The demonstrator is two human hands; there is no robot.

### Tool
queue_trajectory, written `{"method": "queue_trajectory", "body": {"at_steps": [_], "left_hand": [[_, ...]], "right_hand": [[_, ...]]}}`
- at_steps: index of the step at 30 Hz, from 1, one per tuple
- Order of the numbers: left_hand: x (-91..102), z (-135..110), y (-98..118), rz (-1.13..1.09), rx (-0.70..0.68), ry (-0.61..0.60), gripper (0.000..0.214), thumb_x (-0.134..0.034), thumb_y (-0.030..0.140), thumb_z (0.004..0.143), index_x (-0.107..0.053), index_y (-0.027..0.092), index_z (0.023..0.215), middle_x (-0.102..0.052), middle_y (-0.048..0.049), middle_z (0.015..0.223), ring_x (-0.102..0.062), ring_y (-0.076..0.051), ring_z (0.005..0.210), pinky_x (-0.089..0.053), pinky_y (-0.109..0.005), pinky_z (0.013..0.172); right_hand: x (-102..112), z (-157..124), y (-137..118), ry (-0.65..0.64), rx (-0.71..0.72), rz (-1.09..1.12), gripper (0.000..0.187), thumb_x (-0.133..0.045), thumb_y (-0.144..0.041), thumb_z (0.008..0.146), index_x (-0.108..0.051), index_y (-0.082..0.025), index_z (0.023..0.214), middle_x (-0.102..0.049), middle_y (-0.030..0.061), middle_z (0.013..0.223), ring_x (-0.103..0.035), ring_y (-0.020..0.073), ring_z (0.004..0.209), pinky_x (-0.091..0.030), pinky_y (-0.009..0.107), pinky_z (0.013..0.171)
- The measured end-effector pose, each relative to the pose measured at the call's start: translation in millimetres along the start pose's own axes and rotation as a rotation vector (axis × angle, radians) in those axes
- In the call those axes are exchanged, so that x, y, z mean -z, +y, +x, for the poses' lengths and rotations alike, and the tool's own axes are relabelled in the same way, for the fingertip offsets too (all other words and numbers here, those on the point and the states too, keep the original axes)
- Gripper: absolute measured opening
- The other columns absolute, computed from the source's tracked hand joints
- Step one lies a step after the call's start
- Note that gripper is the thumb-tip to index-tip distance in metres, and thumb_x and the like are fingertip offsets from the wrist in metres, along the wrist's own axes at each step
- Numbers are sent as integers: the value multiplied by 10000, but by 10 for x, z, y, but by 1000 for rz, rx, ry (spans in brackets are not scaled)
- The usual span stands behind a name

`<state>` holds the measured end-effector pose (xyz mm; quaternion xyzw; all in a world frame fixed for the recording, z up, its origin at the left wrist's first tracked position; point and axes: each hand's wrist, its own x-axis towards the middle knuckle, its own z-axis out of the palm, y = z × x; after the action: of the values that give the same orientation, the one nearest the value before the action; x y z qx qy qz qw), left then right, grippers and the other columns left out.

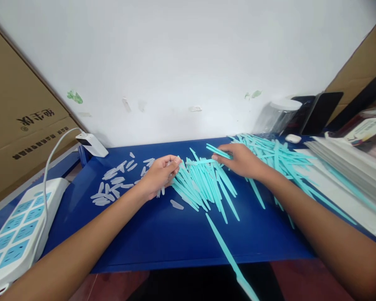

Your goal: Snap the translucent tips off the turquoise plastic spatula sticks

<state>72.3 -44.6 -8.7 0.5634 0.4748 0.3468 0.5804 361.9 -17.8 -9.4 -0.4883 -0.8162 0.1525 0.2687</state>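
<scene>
My left hand [161, 173] is closed in a pinch, its fingertips at the whitish end of a teal eyebrow razor [200, 161] lying crosswise between my hands. A small translucent cap seems to be in that pinch, mostly hidden by the fingers. Several thin teal eyebrow razors [218, 151] are gripped together in my right hand [238, 160], with their ends sticking out to the left. Below both hands spreads a fanned pile of razors [203, 184]. Loose translucent caps [117, 180] are scattered left of my left hand, and one cap [176, 204] lies in front of it.
Another razor heap [269, 154] lies to the right, beside stacked white sheets [338, 167]. One razor [227, 251] overhangs the front edge of the blue table [163, 242]. A power strip [25, 230] and a white adapter [92, 144] stand left. A clear jar [277, 117] stands at the back right.
</scene>
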Motion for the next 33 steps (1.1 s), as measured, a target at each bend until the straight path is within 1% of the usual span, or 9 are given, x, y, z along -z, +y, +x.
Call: {"method": "queue_trajectory", "body": {"at_steps": [6, 11, 14, 17, 20, 28, 29, 31, 33], "left_hand": [[-6, 5, 31, -3, 21, 22, 362, -718, 544, 934, -651, 189, 916, -346, 84, 552, -215, -73, 447, -217, -195, 382], [-3, 12, 10, -8, 38, 22, 367, -712, 540, 943, -671, 178, 897, -315, 90, 530, -197, -69, 436, -209, -204, 384], [-9, 2, 5, -15, 17, 15, 406, -709, 575, 935, -670, 174, 889, -304, 93, 523, -194, -69, 440, -213, -209, 391], [-10, -11, 12, 0, 19, 25, 385, -776, 548, 890, -664, 180, 903, -323, 94, 533, -219, -68, 444, -213, -209, 396], [-6, -16, 18, 1, 11, 32, 370, -811, 524, 863, -662, 189, 914, -324, 96, 541, -221, -67, 444, -201, -212, 396], [-21, -21, 24, 4, 12, -5, 354, -740, 534, 920, -687, 185, 902, -296, 86, 550, -189, -72, 463, -203, -212, 398], [-23, -25, 28, 8, 10, 1, 356, -740, 536, 918, -703, 182, 937, -315, 83, 552, -190, -72, 465, -206, -211, 398], [-22, -35, 35, 1, 10, 13, 378, -751, 530, 910, -725, 189, 1069, -463, 47, 613, -214, -71, 475, -218, -210, 396], [-17, -39, 33, -4, 8, 16, 432, -751, 528, 911, -717, 209, 1201, -625, -13, 780, -240, -66, 487, -224, -210, 393]], "right_hand": [[14, -5, -5, 21, 6, -34, 417, -544, -496, 1024, -535, -211, 721, -577, 19, 705, -506, 189, 661, -305, 323, 643], [2, -6, 62, 18, 29, -67, 393, -552, -518, 1014, -658, -200, 808, -666, 58, 755, -562, 216, 689, -334, 326, 648], [12, -4, 87, 32, 32, -71, 398, -559, -526, 1008, -685, -202, 813, -672, 61, 740, -572, 222, 686, -340, 327, 654], [26, -3, 97, 28, 28, -86, 392, -565, -519, 1005, -696, -206, 809, -674, 60, 736, -580, 225, 688, -345, 324, 657], [34, -2, 97, 29, 30, -109, 370, -570, -500, 1005, -693, -205, 818, -678, 60, 741, -587, 226, 693, -345, 322, 653], [29, -8, 54, 49, -10, -213, 351, -578, -485, 1006, -578, -211, 787, -632, 35, 696, -550, 197, 623, -314, 316, 606], [32, -11, 35, 50, -22, -214, 353, -589, -510, 997, -587, -210, 811, -640, 36, 707, -549, 196, 618, -312, 317, 600], [38, -20, -5, 46, -48, -207, 387, -590, -571, 987, -611, -205, 864, -666, 46, 740, -558, 200, 624, -311, 319, 592], [36, -26, -36, 45, -64, -192, 426, -552, -607, 1001, -632, -200, 905, -692, 62, 786, -584, 213, 664, -319, 323, 601]]}}
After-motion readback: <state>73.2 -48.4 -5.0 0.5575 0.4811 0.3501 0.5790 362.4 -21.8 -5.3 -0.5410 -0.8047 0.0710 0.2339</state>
